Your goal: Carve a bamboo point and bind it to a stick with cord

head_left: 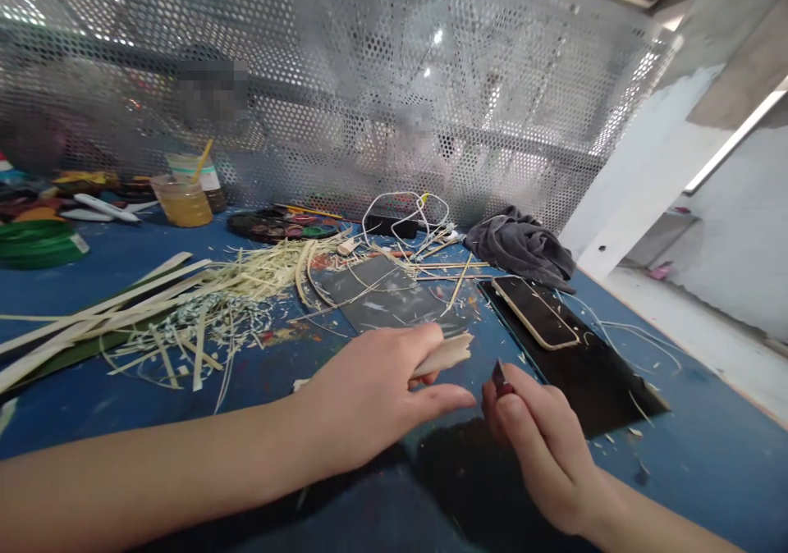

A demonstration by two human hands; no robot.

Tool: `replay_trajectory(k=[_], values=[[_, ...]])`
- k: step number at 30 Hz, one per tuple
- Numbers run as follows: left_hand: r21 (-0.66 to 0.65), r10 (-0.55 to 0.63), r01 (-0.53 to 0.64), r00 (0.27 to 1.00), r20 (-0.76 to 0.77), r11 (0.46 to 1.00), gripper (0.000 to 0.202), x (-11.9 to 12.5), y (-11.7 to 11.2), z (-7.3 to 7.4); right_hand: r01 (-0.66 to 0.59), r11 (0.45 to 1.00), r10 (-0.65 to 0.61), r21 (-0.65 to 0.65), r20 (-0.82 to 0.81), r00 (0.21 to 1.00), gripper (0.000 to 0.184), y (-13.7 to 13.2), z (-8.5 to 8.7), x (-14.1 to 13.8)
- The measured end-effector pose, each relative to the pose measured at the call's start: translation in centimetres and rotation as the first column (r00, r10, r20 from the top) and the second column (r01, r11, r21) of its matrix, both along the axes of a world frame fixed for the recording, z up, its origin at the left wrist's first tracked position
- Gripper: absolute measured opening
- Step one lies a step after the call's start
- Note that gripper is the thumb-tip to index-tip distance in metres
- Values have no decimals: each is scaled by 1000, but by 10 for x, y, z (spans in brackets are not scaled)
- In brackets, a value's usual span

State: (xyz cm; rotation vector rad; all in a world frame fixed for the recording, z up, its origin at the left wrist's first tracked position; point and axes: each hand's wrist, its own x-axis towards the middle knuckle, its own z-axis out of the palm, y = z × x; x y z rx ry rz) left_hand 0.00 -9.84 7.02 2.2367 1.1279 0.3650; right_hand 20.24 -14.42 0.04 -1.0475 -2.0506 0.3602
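Observation:
My left hand [375, 397] is wrapped round a pale strip of wood or bamboo [452, 354], whose split end pokes out past the fingers. Its thumb stretches towards my right hand. In my right hand [545, 438] is a small knife [500, 377] with a dark red handle, its short blade pointing up between finger and thumb. The blade is apart from the strip. Beneath and beyond the hands lies a dark grey sheet [387, 294] on the blue table [258, 372], with thin shavings on it.
Long bamboo strips [104, 315] and heaped shavings [258, 278] lie left. A phone [535, 311] rests on a black board [597, 381] at right, near a grey cloth [523, 245]. Behind are a paint palette [283, 225], a cup [181, 202] and a perforated metal screen [369, 69].

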Motion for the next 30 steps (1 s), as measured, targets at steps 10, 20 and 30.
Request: replay_trajectory(k=[10, 20, 30], values=[[69, -78, 75, 996, 43, 995, 37, -2, -3, -5, -72, 989, 88, -130, 126, 988, 39, 3, 9, -3], [72, -138, 134, 989, 54, 988, 32, -4, -2, -6, -81, 967, 109, -243, 105, 989, 44, 1, 12, -2], [-26, -53, 55, 996, 76, 998, 38, 0, -4, -3, -46, 970, 64, -238, 69, 996, 38, -2, 6, -6]])
